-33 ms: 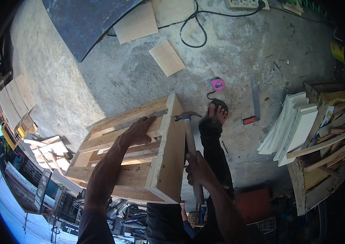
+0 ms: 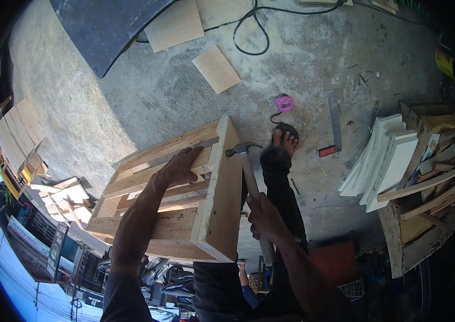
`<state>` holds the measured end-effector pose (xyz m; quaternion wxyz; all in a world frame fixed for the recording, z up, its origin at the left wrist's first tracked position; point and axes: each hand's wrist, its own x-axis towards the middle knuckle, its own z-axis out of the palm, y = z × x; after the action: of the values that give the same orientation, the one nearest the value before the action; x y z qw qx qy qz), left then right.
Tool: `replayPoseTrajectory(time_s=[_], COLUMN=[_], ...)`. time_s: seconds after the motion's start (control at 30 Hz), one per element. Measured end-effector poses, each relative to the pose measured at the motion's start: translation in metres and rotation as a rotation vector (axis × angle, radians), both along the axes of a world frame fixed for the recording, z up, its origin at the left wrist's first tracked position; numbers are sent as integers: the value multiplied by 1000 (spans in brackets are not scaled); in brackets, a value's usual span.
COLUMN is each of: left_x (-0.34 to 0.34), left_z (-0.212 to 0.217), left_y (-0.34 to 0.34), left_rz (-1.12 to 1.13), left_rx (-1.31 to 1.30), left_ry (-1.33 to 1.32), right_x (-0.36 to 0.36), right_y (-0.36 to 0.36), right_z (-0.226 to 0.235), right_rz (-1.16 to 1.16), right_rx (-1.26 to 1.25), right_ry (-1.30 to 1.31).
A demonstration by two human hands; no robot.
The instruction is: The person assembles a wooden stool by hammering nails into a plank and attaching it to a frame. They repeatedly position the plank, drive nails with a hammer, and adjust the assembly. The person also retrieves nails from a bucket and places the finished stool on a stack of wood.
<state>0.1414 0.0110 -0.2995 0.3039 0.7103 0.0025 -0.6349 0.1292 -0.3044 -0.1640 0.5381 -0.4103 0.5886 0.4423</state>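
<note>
A slatted wooden crate (image 2: 225,193) of pale boards leans tilted in front of me, its solid end board facing right. My left hand (image 2: 180,167) lies over one of its slats, fingers across the wood and thumb apart on the near side. In my right hand (image 2: 264,217) is a claw hammer (image 2: 249,174), gripped round its wooden handle. The hammer's metal head is up beside the end board's upper part; whether it touches the wood I cannot tell. The fingertips of my right hand are partly hidden behind the handle.
A pink tape measure (image 2: 284,103) lies beyond my bare foot (image 2: 285,138). Right of it are a try square (image 2: 335,121) and scattered nails (image 2: 364,79). White boards (image 2: 380,161) and a bin of wood scraps (image 2: 391,236) stand at right. A black cable (image 2: 251,52) loops across the floor.
The whole view has shifted slightly, so the floor and crate sit higher in the picture. The hammer head has lowered a little against the end board. Both hands keep their hold.
</note>
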Motion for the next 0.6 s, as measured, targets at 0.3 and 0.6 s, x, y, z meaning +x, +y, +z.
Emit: replayPoseTrajectory(time_s=[0.3,0.6], left_x=[-12,-3], left_z=[-7,-10], left_y=[9,13], left_rz=[1,-16], left_rx=[-30,-40], left_ry=[-43,-43], right_x=[5,2], right_y=[13,-23], right_z=[-12,-58], right_rz=[496,761], right_rx=[237,244], right_ry=[110,-97])
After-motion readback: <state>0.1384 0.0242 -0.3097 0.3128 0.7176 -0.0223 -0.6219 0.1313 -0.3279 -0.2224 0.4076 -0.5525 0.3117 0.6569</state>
